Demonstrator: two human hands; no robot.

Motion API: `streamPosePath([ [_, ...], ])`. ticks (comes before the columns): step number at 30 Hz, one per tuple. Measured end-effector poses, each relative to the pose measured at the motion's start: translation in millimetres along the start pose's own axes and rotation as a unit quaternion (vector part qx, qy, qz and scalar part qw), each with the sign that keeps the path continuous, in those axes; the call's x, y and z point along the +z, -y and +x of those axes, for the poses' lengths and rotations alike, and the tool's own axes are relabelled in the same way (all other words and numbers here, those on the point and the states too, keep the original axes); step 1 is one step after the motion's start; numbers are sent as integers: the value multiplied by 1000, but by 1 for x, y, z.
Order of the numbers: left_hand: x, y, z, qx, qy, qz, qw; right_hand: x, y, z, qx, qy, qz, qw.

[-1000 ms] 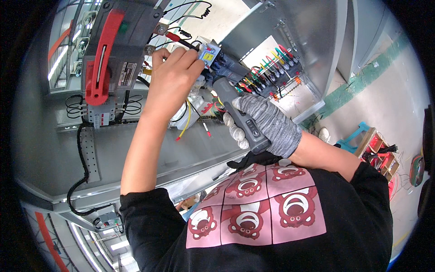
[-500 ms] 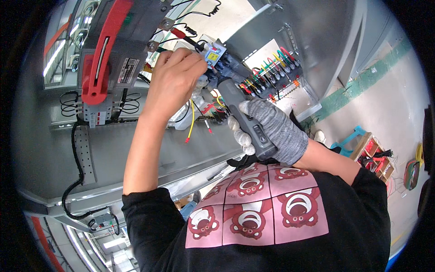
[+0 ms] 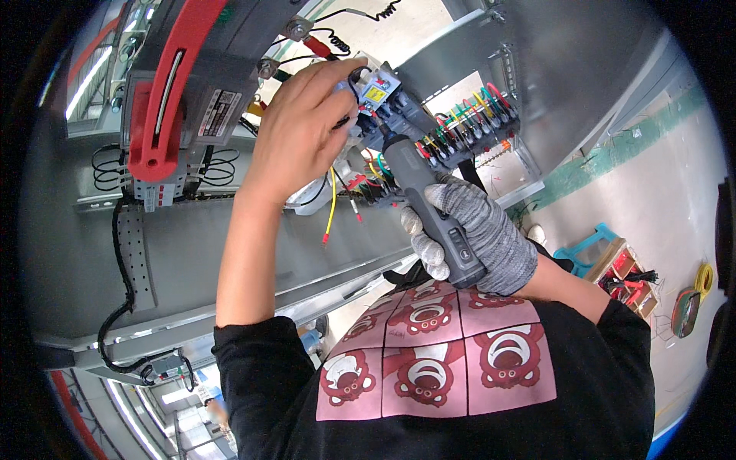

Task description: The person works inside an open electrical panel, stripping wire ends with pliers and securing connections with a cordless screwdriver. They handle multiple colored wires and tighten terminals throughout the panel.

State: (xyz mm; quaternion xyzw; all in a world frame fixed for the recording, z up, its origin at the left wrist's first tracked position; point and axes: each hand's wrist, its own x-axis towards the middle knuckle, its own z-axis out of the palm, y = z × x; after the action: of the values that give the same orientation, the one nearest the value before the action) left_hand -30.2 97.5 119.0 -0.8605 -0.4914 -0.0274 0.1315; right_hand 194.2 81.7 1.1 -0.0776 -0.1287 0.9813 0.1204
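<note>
One gloved right hand (image 3: 487, 234) has its fingers wrapped round a grey screwdriver (image 3: 415, 170), at a blue block (image 3: 376, 94). Bare left hand (image 3: 300, 126) at block's left: fingers curled, can't tell if gripping. Wooden box (image 3: 606, 258), right: red, black items (image 3: 633, 288) inside.

- The camera is sitting on the person's head (it is the left one of a pair), and it is looking down past the black shirt (image 3: 429, 360) at both hands.
- It is showing things the right way round, so the bare left hand (image 3: 307, 123) is showing left of the middle, and the gloved right hand (image 3: 491, 238) is showing right of it.
- The hands and shirt are looking big and near, while the floor (image 3: 636, 192) and blue stool (image 3: 586, 241) are looking farther off.
- The lens is seeing very wide, so the corners are going black and the grey cabinet (image 3: 192, 245) is looking bent near the rim.
</note>
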Motion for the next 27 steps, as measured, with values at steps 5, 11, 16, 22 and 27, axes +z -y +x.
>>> streamPosePath([
  [5, -1, 2, 1, -3, 31, 24, 999, 4, 1, -1, -10, -2, -22, 1000],
  [11, -6, -1, 6, 2, 68, 64, 996, -2, -2, 1, -36, 3, -48, 998],
  [16, -6, -4, 6, 7, 69, 73, 995, 5, -1, 1, -5, -6, -3, 1000],
  [22, 5, 0, 3, -24, 47, 20, 998, 5, -4, 3, -2, -12, 14, 1000],
  [27, 10, 5, 5, 9, -1, 30, 1000, 4, -7, 4, -13, -3, 19, 1000],
])
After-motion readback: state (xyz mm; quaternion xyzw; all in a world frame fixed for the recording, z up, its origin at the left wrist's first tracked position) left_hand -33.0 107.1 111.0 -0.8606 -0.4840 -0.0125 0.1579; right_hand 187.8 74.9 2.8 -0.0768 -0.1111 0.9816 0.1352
